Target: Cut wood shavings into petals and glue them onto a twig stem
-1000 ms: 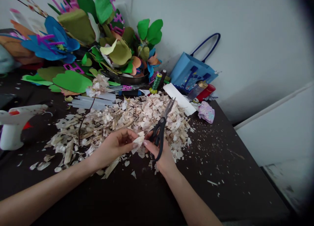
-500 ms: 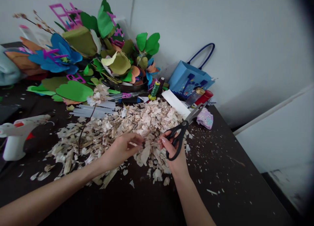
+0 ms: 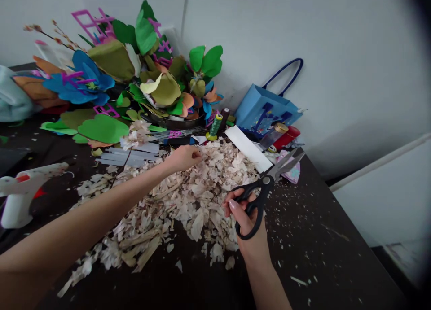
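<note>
A broad heap of pale dried petals and husk-like scraps (image 3: 198,202) covers the middle of the dark table. Over its far side reaches my left hand (image 3: 185,157), its fingers curled together; whatever they pinch, if anything, is too small to make out. Black-handled scissors (image 3: 267,180) are held in my right hand (image 3: 247,222), thumb and fingers at the loops. Their blades are slightly parted and point away to the right, above a small patterned bundle (image 3: 292,172). A flower of pale petals (image 3: 135,136) on a dark stem lies left of my left hand.
White glue gun (image 3: 25,193) at the left; translucent glue sticks (image 3: 129,155) behind the heap. Felt flowers and leaves (image 3: 104,129) crowd the back. A green thread spool (image 3: 214,127), white strip (image 3: 248,148), lidded jar (image 3: 274,135) and blue bag (image 3: 262,110) stand toward the wall.
My left hand has moved forward from the heap's near middle to its far side. The right hand, still gripping the scissors, has shifted slightly right and nearer to me.
</note>
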Demonstrator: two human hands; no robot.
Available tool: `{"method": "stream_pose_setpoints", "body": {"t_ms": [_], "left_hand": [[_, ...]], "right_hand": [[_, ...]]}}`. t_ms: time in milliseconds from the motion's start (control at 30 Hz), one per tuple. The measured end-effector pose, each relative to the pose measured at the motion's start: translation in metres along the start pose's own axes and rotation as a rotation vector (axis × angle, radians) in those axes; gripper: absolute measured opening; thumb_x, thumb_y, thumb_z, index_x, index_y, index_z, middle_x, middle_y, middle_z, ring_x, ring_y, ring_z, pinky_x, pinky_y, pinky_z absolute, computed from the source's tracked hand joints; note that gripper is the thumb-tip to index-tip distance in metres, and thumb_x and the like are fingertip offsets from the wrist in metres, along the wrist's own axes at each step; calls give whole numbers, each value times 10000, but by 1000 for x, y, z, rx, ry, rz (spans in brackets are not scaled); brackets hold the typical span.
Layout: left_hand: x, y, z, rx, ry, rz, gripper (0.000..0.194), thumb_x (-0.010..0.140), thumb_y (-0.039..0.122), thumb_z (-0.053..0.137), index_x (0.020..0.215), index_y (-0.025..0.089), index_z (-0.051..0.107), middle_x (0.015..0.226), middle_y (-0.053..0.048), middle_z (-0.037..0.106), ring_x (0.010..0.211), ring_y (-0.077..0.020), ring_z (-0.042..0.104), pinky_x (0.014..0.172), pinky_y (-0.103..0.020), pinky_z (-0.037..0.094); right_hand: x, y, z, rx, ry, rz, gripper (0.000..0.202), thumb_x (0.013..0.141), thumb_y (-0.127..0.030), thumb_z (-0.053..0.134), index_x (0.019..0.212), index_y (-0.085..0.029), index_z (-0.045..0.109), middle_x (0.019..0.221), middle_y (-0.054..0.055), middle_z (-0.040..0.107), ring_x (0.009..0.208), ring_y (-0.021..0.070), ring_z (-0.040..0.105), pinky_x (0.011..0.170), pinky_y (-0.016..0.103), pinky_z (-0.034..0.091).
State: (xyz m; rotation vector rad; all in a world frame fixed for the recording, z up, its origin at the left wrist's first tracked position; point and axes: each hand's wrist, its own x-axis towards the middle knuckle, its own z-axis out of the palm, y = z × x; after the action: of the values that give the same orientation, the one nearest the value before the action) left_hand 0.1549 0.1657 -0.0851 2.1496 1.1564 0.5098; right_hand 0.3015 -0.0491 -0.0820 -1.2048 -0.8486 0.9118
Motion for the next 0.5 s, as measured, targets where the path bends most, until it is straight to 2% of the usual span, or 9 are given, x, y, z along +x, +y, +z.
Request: {"method": "stream_pose_setpoints", "body": {"t_ms": [100, 233, 500], "left_hand": [[8, -2, 5, -46, -38, -29, 89, 696, 251, 666, 648, 198, 720, 705, -42, 738, 683, -201, 633, 613, -267, 398], [11, -3, 5, -160, -30, -62, 57, 658, 224, 688, 608, 195, 688, 632, -12, 689, 638, -175, 591, 595, -263, 380], [8, -5, -5, -553, -47, -161, 196, 685, 310, 782, 652, 167, 653, 589, 11, 592, 537, -120, 507, 532, -257, 368]], "right_hand": [[0, 1, 0, 29, 5, -10, 220, 849, -312, 748, 966, -240, 576, 838, 6, 631, 703, 168, 620, 567, 294, 494], [1, 3, 0, 42, 13, 4, 215, 842, -313, 751, 956, -239, 585, 839, 9, 634, 709, 172, 632, 565, 294, 509], [6, 10, -4, 77, -13, 5, 232, 829, -309, 771, 957, -239, 592, 825, 5, 652, 690, 166, 639, 564, 292, 519]]}}
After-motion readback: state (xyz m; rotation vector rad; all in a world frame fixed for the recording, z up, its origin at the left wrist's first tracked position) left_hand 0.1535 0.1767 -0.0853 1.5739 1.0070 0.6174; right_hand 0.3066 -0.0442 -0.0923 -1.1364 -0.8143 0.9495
